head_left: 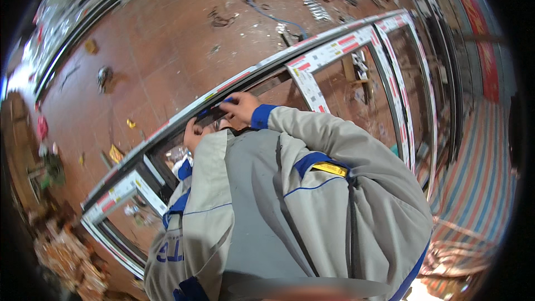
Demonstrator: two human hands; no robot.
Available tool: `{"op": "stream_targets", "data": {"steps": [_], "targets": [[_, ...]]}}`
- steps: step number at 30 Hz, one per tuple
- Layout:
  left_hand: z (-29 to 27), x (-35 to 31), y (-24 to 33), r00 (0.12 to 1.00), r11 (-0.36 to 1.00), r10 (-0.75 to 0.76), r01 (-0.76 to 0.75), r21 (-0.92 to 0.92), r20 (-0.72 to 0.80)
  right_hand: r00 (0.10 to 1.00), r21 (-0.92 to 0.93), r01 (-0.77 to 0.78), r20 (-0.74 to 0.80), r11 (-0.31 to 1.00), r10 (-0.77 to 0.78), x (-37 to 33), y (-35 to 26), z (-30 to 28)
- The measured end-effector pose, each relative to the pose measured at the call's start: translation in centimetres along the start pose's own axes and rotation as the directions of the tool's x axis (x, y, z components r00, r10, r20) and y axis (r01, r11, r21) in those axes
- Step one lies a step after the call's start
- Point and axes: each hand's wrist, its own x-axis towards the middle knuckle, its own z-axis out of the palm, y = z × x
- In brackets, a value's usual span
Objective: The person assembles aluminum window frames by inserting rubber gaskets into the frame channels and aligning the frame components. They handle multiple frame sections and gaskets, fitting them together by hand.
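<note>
A long window or door frame (334, 50), mostly wrapped in white film with red printed patches, lies slantwise in front of me. Both of my hands are at its dark inner channel, close to my body. My right hand (244, 108) has its fingertips pinched at a small blue piece (228, 100) on the channel. Lower and to the left, my left hand (194, 134) has curled fingers against the same rail; what lies between them is too small to make out. Another blue bit (204, 112) shows between the two hands.
Reddish floor tiles (150, 67) carry scraps and a blue hose (256, 8). Long dark profiles (89, 36) lie at the far left. A striped sheet (473, 161) hangs at the right. Crumpled brown wrapping (67, 256) sits at the lower left. Crossbars (309, 88) divide the frame.
</note>
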Motion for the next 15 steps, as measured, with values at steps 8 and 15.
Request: {"op": "stream_targets", "data": {"steps": [8,15], "targets": [[-2.4,0.7,0.6,0.983,0.987,-0.02,-0.01,0.158,0.183,0.962,0.339,-0.035,-0.243,0.94,0.123,1.0,2.9,4.1],[-7.2,-0.1,30.0,0.512,0.674,0.702,-0.703,-0.228,0.495,0.929,0.769,-0.043,-0.205,0.638,0.309,-3.7,-1.6,-3.0]]}}
